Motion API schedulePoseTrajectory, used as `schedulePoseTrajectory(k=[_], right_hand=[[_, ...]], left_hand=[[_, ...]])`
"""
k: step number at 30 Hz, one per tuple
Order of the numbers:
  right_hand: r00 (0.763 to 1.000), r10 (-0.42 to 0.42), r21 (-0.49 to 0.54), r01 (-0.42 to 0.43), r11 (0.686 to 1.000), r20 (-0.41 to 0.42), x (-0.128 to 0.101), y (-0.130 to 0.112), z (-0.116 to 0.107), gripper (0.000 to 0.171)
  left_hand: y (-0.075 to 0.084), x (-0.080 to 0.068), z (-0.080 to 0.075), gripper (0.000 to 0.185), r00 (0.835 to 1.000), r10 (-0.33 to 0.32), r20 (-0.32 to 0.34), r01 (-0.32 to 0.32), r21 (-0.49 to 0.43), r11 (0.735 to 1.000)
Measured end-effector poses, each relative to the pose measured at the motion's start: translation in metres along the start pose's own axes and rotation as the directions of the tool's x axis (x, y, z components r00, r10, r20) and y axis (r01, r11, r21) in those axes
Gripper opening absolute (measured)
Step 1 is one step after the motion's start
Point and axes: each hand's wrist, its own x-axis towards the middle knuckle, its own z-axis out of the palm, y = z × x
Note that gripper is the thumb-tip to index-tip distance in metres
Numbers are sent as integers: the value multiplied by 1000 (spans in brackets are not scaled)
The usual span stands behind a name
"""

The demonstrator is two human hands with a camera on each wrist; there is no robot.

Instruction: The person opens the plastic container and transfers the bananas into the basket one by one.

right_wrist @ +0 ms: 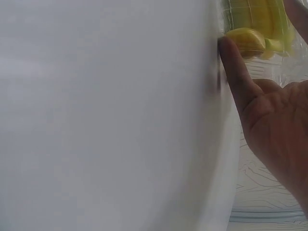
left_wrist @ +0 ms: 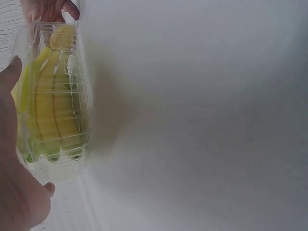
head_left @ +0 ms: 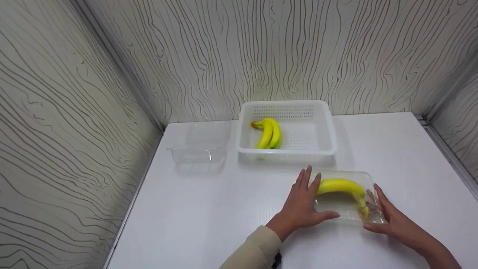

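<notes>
Two banana bunches show: one lies in the white basket (head_left: 287,149) at the table's (head_left: 209,224) back, the other (head_left: 341,186) sits inside a clear clamshell box (head_left: 345,215) near the front edge. One more clear box (head_left: 199,153), open, stands left of the basket. Left hand (head_left: 304,205) rests straight-fingered against the box's left end, right hand (head_left: 392,218) against its right end, its fingertips partly hidden behind the plastic.

My view: a white table boxed in by patterned walls.

I see the white table (head_left: 209,224) set into a corner, its far and left edges meeting walls (head_left: 67,112) papered in pale wood-grain lines. Metal strips (head_left: 123,74) run down the corners and along the right edge. The light is soft and even.
</notes>
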Motion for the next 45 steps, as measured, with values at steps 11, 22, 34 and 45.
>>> schedulePoseTrajectory(k=[11,22,34,45], right_hand=[[998,55,-66,-54,996,6,1,2,3,122],[997,66,-55,-67,996,-26,3,6,4,119],[999,48,-34,-48,998,7,-1,4,4,114],[998,60,-2,-60,998,25,2,4,5,112]], left_hand=[[0,0,-1,114,1000,12,-26,-12,-14,1000],[1,0,2,114,1000,-8,-22,8,-34,999],[3,0,1,111,999,-5,-45,3,-27,1000],[3,-1,1,109,998,-2,-58,2,-5,1000]])
